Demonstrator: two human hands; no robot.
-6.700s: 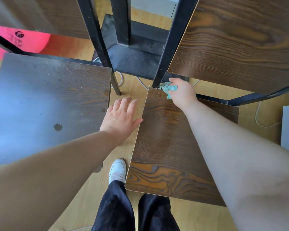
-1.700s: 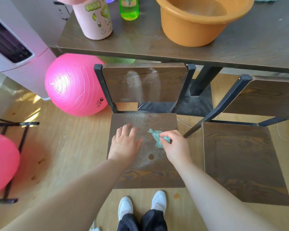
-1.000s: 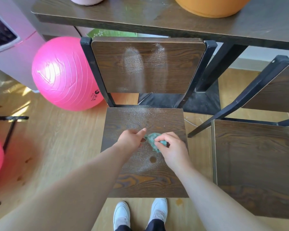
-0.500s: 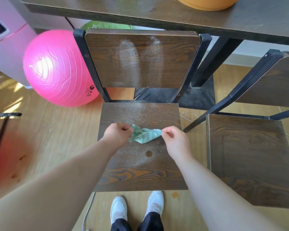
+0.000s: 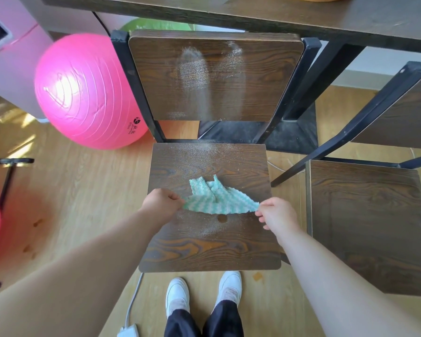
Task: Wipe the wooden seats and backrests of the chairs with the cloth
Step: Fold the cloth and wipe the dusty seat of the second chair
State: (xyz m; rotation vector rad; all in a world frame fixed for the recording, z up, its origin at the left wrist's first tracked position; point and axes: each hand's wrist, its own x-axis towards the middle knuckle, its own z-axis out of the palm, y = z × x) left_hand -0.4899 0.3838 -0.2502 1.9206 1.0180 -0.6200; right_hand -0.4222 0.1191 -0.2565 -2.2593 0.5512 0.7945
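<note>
The left hand pinches one end of the teal-and-white striped cloth between thumb and curled fingers. The right hand pinches the other end between thumb and forefinger, its remaining fingers loosely bent. The cloth hangs stretched between them, with its far edge rumpled into folds. It is over the middle of the wooden seat of the nearer chair; whether it touches the wood cannot be told.

That seat carries a pale film of dust, thickest along its far edge and in a band just nearer the person than the cloth. A small round dark spot shows on the seat right under the cloth's near edge.

Beyond the seat rises the same chair's wooden backrest in a black metal frame, with two pale dusty streaks running down it. Above and beyond the seat runs the edge of a dark wooden table.

To the right of the seat, just beside it, is a second chair's seat. To the seat's far left a large pink exercise ball sits on the wood-look floor. On the near side of the seat stand the person's white shoes, and a white cable runs along the floor to their left.
</note>
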